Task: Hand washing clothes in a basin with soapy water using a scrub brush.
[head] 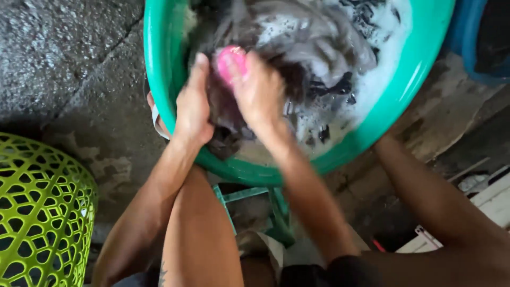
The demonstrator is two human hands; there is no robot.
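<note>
Fingers of the right hand (258,90) closed around a pink rounded scrub brush (231,62), left hand (193,106) pressing dark wet cloth (226,114), both inside the round green plastic basin (159,79) of soapy water, lime lattice basket (37,212) well left of the basin.

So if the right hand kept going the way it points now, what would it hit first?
The right hand, holding a pink brush, points up the picture into the green basin. It would likely meet the soapy wet clothes first, though depth is hard to judge.

Left of the green basin (159,64) the concrete floor (69,64) is open; lower left, the lime basket (37,212) blocks passage.
</note>
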